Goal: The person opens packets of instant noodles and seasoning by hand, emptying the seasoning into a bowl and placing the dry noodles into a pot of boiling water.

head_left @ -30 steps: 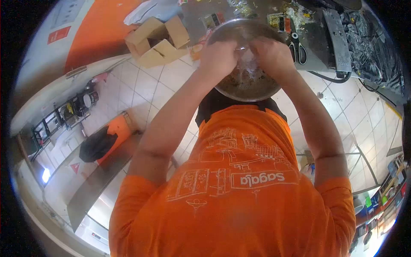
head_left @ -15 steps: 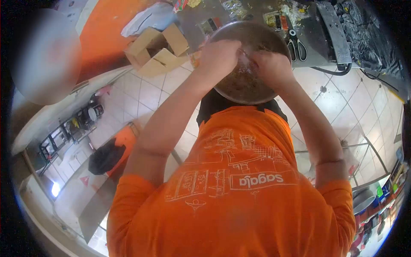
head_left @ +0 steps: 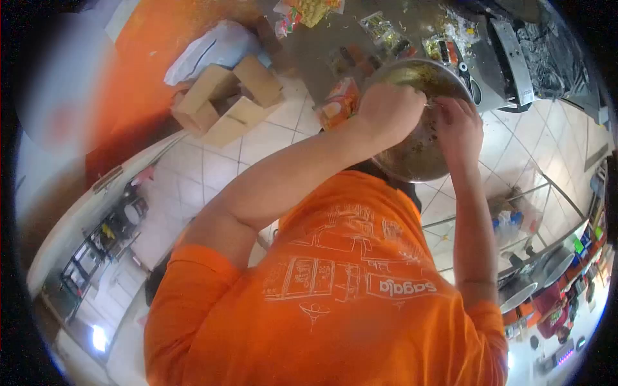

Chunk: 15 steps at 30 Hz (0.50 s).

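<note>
A large metal bowl (head_left: 412,164) with brown, oily-looking marks inside sits at the table's near edge, in front of my orange shirt. Over its middle, my left hand (head_left: 394,112) is closed in a fist-like pinch. My right hand (head_left: 459,128) is close beside it on the right, thumb and fingers pinched together. Between the fingertips shows a small shiny clear plastic piece (head_left: 432,103), perhaps part of a sachet; most of it is covered by my fingers. Left of the bowl lies an orange and red noodle packet (head_left: 339,104).
Scissors (head_left: 468,78) lie right of the bowl, near a long grey device (head_left: 512,58) and black plastic (head_left: 555,61). Small sachets (head_left: 381,29) and a noodle block (head_left: 312,11) lie behind. At left are an open cardboard box (head_left: 228,122) and a pale bag (head_left: 209,53). Another person (head_left: 552,312) appears far right.
The bowl and both hands now appear farther right and slightly lower, and the whole view has shifted. My hands remain pinched together over the bowl. The orange packet shows more fully.
</note>
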### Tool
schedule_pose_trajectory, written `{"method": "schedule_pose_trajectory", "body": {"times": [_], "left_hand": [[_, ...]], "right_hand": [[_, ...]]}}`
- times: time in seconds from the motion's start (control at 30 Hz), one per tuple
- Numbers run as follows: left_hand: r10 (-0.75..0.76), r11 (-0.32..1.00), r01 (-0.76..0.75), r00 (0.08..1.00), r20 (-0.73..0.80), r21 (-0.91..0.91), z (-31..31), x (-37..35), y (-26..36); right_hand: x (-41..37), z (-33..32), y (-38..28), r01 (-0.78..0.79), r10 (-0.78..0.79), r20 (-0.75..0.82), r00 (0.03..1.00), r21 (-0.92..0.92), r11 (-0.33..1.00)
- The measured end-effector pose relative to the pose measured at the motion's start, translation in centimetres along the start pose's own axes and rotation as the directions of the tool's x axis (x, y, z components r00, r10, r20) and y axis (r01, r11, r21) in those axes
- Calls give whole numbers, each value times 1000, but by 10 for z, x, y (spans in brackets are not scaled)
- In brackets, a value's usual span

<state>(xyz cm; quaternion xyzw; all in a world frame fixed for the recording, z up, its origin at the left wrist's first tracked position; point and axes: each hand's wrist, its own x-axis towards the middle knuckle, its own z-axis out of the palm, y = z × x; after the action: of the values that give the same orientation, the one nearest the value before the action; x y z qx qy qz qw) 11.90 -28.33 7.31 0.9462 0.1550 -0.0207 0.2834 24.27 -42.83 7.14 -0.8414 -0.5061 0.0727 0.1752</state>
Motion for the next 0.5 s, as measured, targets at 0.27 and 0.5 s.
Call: {"method": "schedule_pose_trajectory", "body": {"times": [0.27,0.5], "left_hand": [[109,993,-108,994,21,-48,-4,4,-23],[201,979,-193,969,144,-69,-10,9,-31]], "right_hand": [[-32,16,-22,-131,126,-58,990,-93,987],[-24,-4,-39,-476,444,-213,870,-130,870]]}}
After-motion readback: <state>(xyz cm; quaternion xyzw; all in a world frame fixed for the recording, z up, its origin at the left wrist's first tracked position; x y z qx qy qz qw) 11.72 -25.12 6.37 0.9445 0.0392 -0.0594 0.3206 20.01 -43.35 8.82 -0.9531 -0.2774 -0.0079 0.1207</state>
